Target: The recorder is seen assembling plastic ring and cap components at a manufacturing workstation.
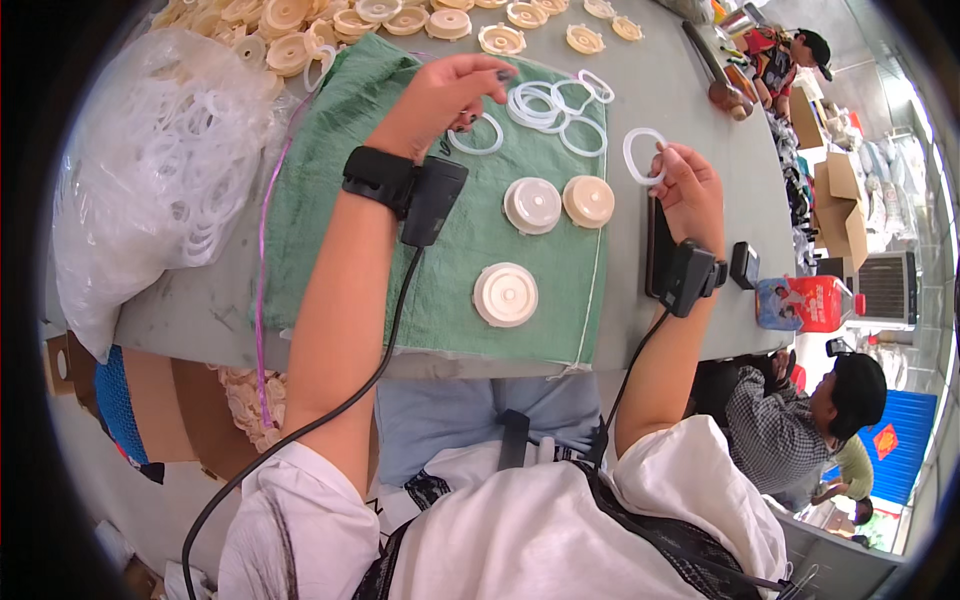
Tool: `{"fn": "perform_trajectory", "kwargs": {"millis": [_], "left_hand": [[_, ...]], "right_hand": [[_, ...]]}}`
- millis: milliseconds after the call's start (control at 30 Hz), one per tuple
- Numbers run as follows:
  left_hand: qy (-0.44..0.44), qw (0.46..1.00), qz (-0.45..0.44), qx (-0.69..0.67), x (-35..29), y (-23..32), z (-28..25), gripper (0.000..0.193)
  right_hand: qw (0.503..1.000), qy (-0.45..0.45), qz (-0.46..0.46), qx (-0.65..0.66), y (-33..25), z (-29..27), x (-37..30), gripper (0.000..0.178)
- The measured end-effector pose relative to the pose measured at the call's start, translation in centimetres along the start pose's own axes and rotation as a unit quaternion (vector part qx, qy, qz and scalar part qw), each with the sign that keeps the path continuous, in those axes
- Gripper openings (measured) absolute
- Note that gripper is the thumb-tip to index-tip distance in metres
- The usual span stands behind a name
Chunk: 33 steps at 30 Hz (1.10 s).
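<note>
Translucent white ring (628,158), one, held at its edge in the pinched fingers of the right hand (690,190), raised near the right edge of the green cloth (560,335). Left hand (440,95), one, above the cloth's far part, fingers bent; whether they grasp anything cannot be told. Beside it, a single loose ring (480,151); farther right, a cluster of overlapping rings (540,124). Round caps on the cloth, three: one whitish cap (532,206) just beside a cream cap (588,202), and a pale cap (506,295) nearer the wearer. Grey table (740,170) beneath. To the left, a clear plastic bag (150,180) filled with rings; along the far side, many cream round parts (290,15). To the right, a small black box (744,265) and a red-and-blue container (800,303). Below left, an open carton (165,405) beside more cream parts.
</note>
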<state>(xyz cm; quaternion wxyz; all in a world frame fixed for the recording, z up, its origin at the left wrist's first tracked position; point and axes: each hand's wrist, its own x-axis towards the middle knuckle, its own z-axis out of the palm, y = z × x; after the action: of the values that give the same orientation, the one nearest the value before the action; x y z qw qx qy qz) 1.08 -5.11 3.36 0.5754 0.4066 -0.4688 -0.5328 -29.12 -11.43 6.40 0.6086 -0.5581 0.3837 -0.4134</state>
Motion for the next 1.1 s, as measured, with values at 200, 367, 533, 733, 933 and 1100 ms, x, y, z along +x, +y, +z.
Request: {"fn": "perform_trajectory", "kwargs": {"millis": [200, 367, 533, 733, 933, 1100], "left_hand": [[-0.093, 0.966, 0.081, 0.229, -0.7, -0.9, 7.1, 0.034], [-0.088, 0.92, 0.063, 0.376, -1.1, -2.8, 8.5, 0.035], [-0.109, 0.923, 0.035, 0.368, -0.9, -3.3, 8.4, 0.03], [-0.112, 0.935, 0.01, 0.336, -0.9, -3.3, 8.5, 0.028], [-0.095, 0.935, 0.004, 0.342, -1.1, -3.6, 8.5, 0.029], [-0.086, 0.92, 0.021, 0.382, -0.7, -4.2, 8.5, 0.037]], "right_hand": [[0.956, -0.127, 0.087, -0.25, -0.3, 0.1, -0.2, 0.02], [0.94, -0.113, 0.059, -0.315, -0.2, 0.5, -0.2, 0.02], [0.934, -0.124, 0.079, -0.325, 0.6, 0.6, 0.2, 0.018], [0.948, -0.154, 0.066, -0.271, 1.0, 0.1, 0.0, 0.018], [0.938, -0.138, 0.043, -0.315, 0.3, 1.3, -1.9, 0.025], [0.927, -0.152, -0.051, -0.339, 0.9, 0.9, -2.6, 0.031]]}}
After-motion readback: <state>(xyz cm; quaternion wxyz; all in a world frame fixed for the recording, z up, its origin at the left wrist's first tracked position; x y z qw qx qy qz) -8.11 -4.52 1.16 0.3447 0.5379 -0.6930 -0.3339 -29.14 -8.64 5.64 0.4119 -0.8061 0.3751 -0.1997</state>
